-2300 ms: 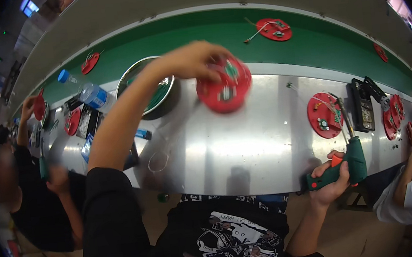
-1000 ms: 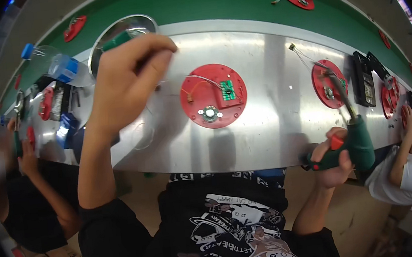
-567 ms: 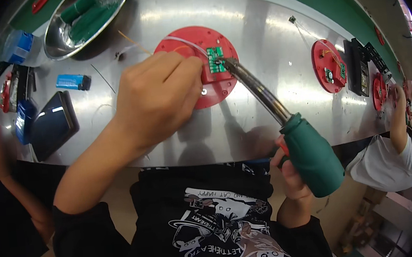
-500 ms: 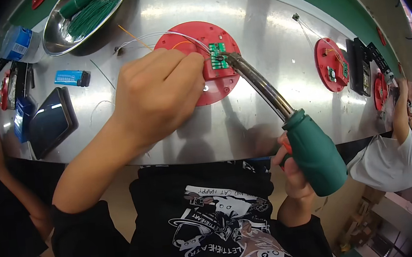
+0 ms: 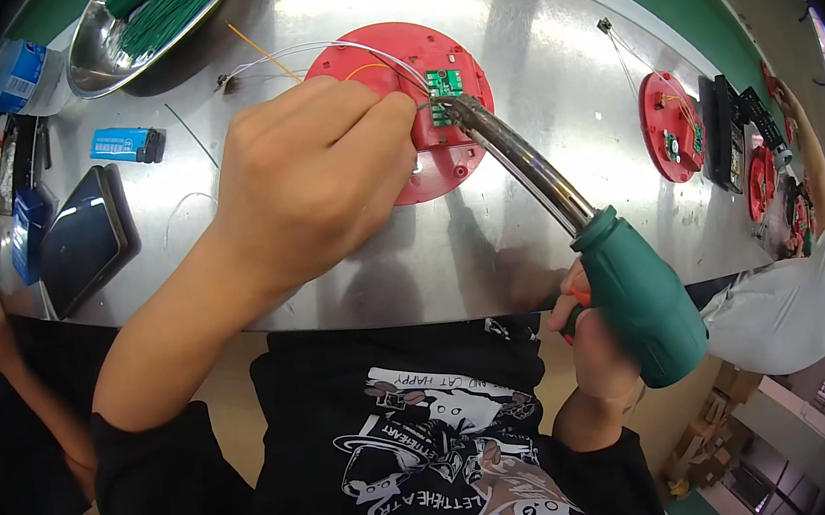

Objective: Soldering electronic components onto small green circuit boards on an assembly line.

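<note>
Disc of red plastic (image 5: 443, 162) at twelve o'clock on the grey metal surface (image 5: 536, 94)

At its five o'clock, the right grip (image 5: 595, 344) wraps a green-handled soldering gun (image 5: 626, 275), metal tip at the small green circuit board (image 5: 442, 83); at its eight o'clock, the left grip (image 5: 318, 172) has its fingertips pressed together, anything pinched hidden. The disc looks light and stiff, best held by its rim; its thin white wires (image 5: 342, 43) seem fragile; the gun's tip is likely hot.

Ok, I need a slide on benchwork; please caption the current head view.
Right hand holding a green soldering iron at a small circuit board on a red disc, left hand close by.
</note>
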The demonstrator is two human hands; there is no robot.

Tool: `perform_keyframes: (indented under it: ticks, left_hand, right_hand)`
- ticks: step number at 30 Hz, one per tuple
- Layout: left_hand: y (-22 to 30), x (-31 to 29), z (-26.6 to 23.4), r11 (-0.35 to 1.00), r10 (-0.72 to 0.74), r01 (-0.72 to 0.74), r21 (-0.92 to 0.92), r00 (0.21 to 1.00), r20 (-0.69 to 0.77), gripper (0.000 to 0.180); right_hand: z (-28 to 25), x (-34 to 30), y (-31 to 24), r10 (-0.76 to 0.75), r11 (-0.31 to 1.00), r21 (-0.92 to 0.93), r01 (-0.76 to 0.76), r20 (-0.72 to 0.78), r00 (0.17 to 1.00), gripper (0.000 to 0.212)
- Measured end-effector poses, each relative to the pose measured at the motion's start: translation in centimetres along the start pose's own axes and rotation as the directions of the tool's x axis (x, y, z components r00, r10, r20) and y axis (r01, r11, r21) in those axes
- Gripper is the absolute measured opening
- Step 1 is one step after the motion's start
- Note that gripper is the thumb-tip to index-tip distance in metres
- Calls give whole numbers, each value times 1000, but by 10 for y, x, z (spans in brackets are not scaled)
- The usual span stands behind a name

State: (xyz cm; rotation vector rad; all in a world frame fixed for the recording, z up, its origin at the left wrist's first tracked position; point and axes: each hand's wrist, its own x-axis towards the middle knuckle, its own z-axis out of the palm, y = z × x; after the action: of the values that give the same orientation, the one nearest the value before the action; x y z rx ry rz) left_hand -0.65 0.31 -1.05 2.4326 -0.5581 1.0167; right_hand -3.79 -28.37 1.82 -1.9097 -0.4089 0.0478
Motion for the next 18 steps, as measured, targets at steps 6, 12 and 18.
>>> perform_keyframes:
  ticks: [6,12,18]
  left_hand:
    - [5,3,-8,998,-48,52,-38,995,91,22]
    - [-1,0,-1,1000,0,0,-12,1000,22,19]
    - [0,0,-3,1000,-18,18,1,999,50,18]
  right_hand:
    - [3,2,-6,56,992,119,-52,-24,998,23]
    - [7,1,-13,116,981,157,-118,21,993,37]
    - [8,4,-9,182,930,322,-175,8,983,41]
